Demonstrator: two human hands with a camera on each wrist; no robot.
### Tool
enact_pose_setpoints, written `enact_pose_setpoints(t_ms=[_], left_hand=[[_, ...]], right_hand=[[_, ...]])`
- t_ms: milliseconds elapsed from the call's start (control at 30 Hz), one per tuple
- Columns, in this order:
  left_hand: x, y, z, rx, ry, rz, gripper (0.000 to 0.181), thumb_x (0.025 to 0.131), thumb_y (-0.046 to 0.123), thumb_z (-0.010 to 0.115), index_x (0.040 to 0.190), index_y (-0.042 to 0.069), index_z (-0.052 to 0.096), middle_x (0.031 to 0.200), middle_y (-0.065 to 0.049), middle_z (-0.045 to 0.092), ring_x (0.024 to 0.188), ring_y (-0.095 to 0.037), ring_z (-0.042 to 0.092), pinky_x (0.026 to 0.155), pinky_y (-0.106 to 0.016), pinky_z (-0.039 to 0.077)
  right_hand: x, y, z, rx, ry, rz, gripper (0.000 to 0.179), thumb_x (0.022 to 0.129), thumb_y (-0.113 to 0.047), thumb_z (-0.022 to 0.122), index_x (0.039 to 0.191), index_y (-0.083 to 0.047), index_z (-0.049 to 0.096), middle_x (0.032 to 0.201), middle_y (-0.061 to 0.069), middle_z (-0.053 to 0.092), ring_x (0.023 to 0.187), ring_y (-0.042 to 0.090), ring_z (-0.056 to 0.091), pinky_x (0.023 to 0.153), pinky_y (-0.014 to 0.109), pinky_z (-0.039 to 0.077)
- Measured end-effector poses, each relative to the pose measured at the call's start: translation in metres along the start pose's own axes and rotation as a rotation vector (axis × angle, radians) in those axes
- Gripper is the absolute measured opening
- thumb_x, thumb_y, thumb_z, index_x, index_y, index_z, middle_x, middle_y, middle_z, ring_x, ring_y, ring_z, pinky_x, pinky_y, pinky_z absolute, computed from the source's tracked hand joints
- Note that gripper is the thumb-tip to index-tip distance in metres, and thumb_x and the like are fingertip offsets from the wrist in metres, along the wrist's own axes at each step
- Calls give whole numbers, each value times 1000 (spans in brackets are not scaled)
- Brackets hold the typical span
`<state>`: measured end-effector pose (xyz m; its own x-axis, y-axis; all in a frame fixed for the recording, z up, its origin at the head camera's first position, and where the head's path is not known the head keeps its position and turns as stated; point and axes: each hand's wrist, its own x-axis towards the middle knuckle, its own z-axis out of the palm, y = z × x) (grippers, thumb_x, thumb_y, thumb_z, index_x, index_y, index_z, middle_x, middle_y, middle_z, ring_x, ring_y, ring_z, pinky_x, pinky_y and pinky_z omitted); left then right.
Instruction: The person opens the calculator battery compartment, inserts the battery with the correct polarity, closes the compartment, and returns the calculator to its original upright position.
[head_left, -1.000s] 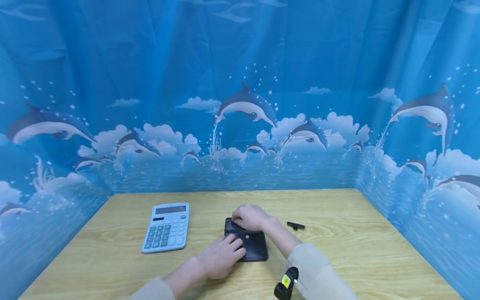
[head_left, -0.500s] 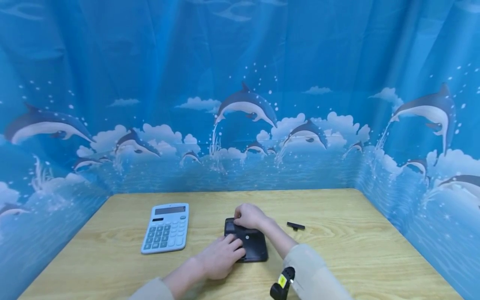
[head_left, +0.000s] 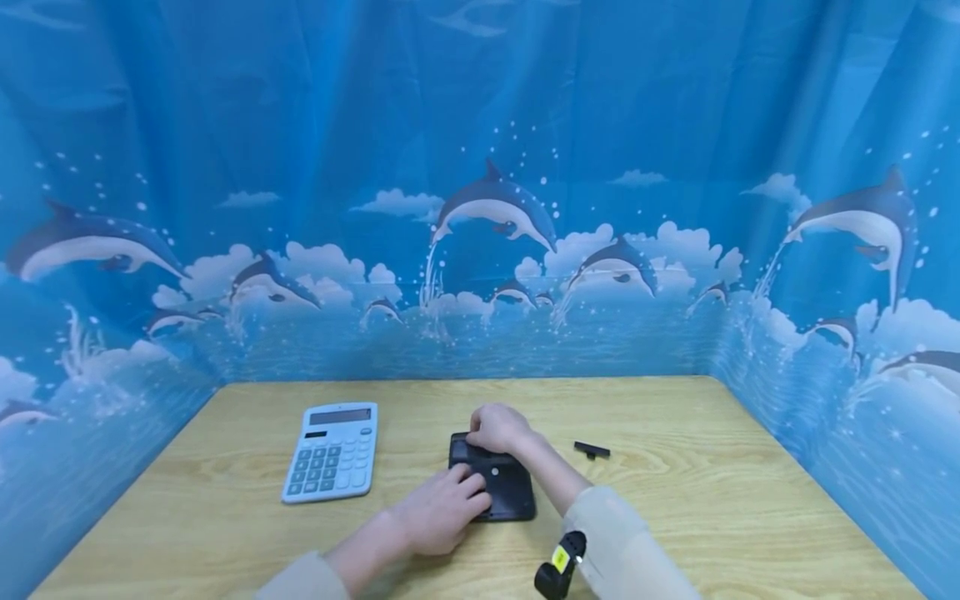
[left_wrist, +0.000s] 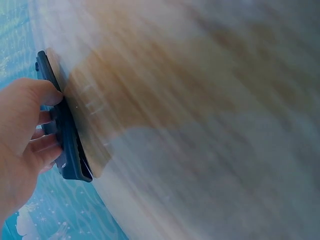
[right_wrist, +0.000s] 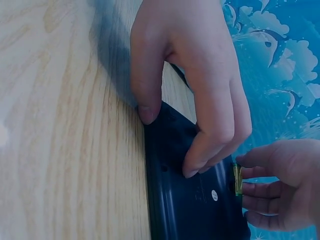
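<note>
A black calculator lies back side up on the table, a small white sticker on its underside. My left hand holds its left part, thumb at the near edge and curled fingertips on the back. At the far end my right hand bends over the battery hollow. There, in the right wrist view, it pinches a gold-green battery with thumb and fingers. My left hand also shows beside the calculator's dark edge in the left wrist view.
A light blue calculator lies face up to the left. Right of the right hand is a small black battery cover with a tab. The wooden table ends at a blue dolphin curtain behind and at both sides.
My right wrist and sleeve have shifted slightly left, while its fingers stay at the calculator's far end. My left hand and the calculator keep their places.
</note>
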<state>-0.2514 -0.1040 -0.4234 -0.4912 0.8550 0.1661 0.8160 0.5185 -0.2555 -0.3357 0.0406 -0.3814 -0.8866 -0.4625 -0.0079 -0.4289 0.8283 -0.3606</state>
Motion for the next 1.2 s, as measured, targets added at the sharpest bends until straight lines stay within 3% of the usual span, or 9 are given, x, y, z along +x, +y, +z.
enact_pose_setpoints(t_ms=[167, 333, 633, 833, 1200], left_hand=[[1, 0, 0, 13, 6, 1, 25, 79, 19, 65, 102, 17, 56, 100, 2, 49, 94, -19, 48, 81, -30, 47], [2, -3, -2, 9, -33, -8, 30, 81, 21, 64, 110, 17, 57, 102, 2, 50, 96, -18, 48, 84, -31, 46], [2, -3, -4, -34, -58, -26, 31, 84, 21, 62, 115, 17, 58, 107, 2, 52, 100, -17, 49, 88, -31, 45], [2, -3, -2, -58, -62, -39, 33, 84, 21, 64, 116, 17, 59, 107, 2, 53, 100, -16, 49, 89, -31, 45], [2, -3, -3, -50, -41, -41, 33, 84, 21, 64, 116, 15, 62, 106, 1, 55, 99, -16, 51, 90, -31, 45]], right_hand=[[-1, -2, -1, -29, 17, 94, 20, 83, -29, 67, 71, -13, 62, 65, -3, 55, 57, 13, 48, 52, 27, 39], [-2, -5, -1, -52, 20, 185, 33, 82, -37, 66, 60, -15, 56, 54, -4, 45, 50, 13, 41, 47, 26, 29], [-2, -6, 0, -53, 33, 224, 41, 84, -37, 64, 53, -16, 47, 48, -5, 35, 46, 13, 35, 45, 27, 26], [-3, -5, 3, -13, 45, 204, 41, 82, -32, 66, 52, -15, 44, 47, -5, 30, 43, 12, 31, 43, 25, 24], [-2, -1, 5, 46, 54, 168, 24, 81, -27, 67, 66, -11, 55, 60, -1, 48, 53, 15, 43, 47, 25, 33]])
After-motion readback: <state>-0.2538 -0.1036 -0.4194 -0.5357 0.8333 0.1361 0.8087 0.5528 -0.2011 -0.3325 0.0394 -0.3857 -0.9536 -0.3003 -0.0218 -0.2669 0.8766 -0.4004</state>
